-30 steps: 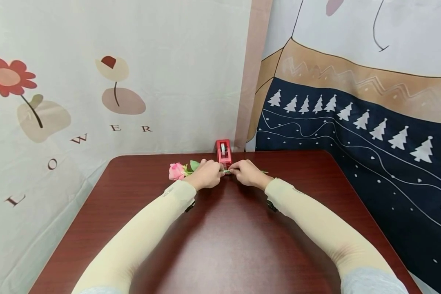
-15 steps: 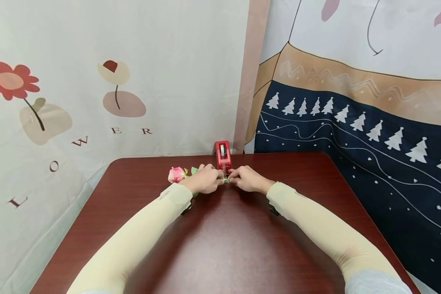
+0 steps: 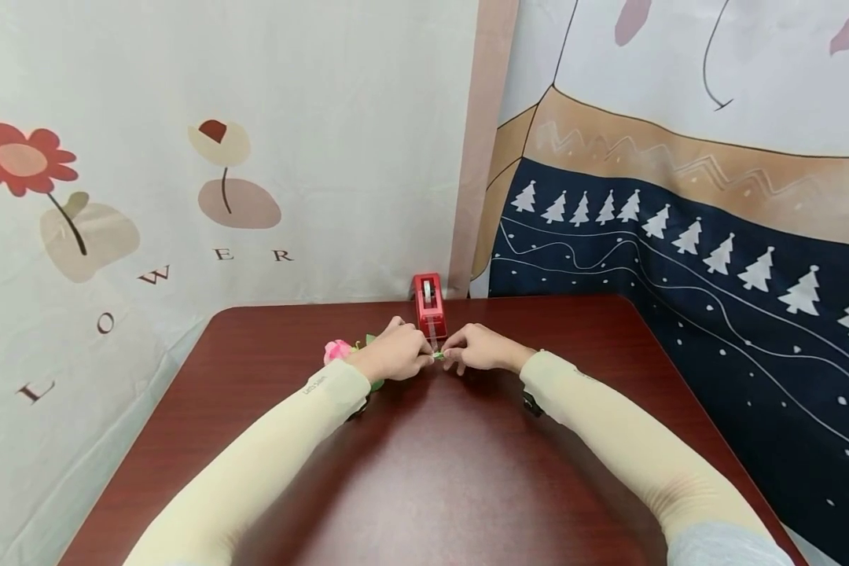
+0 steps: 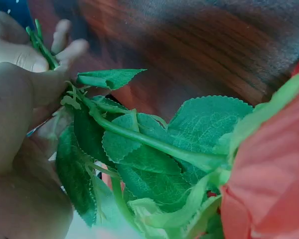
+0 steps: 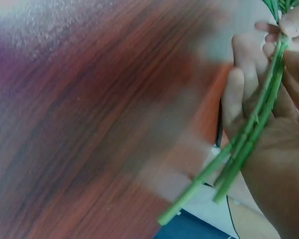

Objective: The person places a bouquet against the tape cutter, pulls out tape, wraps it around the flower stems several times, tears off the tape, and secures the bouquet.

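Pink roses (image 3: 336, 351) with green leaves (image 4: 149, 154) lie to the left, partly behind my left hand (image 3: 398, 351). That hand pinches their bundled stems (image 4: 42, 47) between thumb and fingers. Just to the right, my right hand (image 3: 484, 347) has thumb and fingertips on the same stems (image 5: 259, 114), whose cut ends run down across its palm in the right wrist view. A clear tape strip (image 3: 434, 334) stretches from the red tape dispenser (image 3: 430, 306) down to the stems between both hands.
The dispenser stands near the far edge of the dark red-brown table (image 3: 424, 464). Behind the table hang a pale flower-print cloth (image 3: 354, 157) and a navy tree-print cloth (image 3: 679, 314).
Both hands have come a little nearer the body with the stems, and the tape strip from the dispenser shows longer. The rose is more covered by the left hand.
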Motion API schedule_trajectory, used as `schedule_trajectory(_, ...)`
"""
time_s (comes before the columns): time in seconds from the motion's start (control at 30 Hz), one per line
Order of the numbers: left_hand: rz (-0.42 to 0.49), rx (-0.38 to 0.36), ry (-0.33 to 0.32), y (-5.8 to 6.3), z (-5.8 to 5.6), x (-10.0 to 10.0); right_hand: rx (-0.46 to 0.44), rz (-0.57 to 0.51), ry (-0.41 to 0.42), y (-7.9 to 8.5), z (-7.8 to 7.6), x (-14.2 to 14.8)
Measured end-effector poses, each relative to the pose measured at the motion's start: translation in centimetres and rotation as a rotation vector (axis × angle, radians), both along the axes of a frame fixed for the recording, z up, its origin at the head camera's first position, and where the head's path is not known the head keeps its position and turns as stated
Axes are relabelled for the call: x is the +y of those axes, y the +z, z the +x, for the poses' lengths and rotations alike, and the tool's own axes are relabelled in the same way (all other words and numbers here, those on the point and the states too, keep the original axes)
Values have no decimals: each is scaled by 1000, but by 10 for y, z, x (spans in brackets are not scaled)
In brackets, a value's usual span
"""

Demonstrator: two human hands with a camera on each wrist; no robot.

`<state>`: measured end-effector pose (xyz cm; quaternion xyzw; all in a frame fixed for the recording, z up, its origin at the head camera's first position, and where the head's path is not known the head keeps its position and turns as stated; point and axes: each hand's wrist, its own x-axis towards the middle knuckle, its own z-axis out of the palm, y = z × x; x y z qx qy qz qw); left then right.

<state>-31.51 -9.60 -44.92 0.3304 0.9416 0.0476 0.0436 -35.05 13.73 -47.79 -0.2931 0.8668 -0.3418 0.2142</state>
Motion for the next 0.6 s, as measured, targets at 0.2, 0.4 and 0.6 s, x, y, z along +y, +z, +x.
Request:
schedule_trajectory(0.2, -43, 96, -47, 0, 3, 1, -64, 1, 6, 2, -3, 1)
schedule_trajectory(0.4, -42, 119, -39, -1, 6, 1, -21, 13, -6, 2, -4, -1)
schedule_trajectory(0.6, -7, 89, 12, 1, 7, -1, -3, -7, -67, 4, -1, -5)
